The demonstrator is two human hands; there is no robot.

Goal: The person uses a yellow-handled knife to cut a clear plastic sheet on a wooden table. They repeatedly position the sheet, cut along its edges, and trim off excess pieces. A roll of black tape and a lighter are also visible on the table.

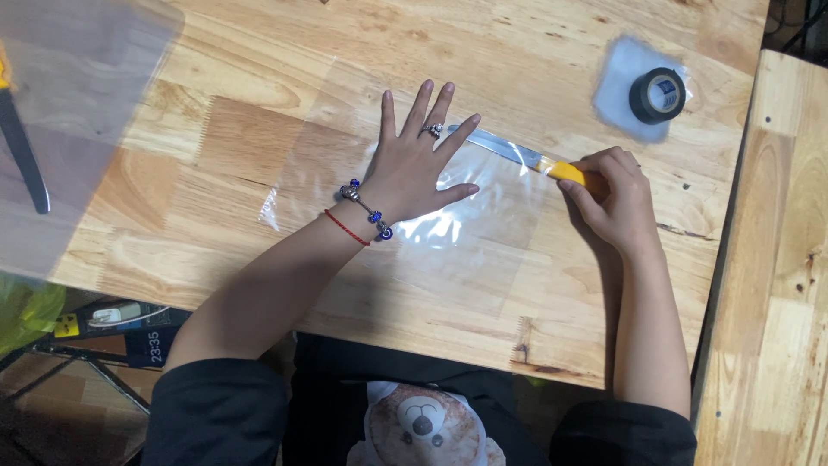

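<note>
My left hand [416,164] lies flat with its fingers spread on a clear plastic sheet [328,164] spread over the wooden table [535,52]. It wears a ring, a blue bead bracelet and a red cord. My right hand [611,200] grips the yellow handle of a knife [517,155]. The metal blade lies across the sheet, its tip just past my left fingertips.
A roll of black tape [657,95] sits on a small clear plastic piece [617,73] at the upper right. Another clear sheet [78,112] and a black-handled tool [21,147] are at the left edge. A second wooden surface [780,259] adjoins on the right.
</note>
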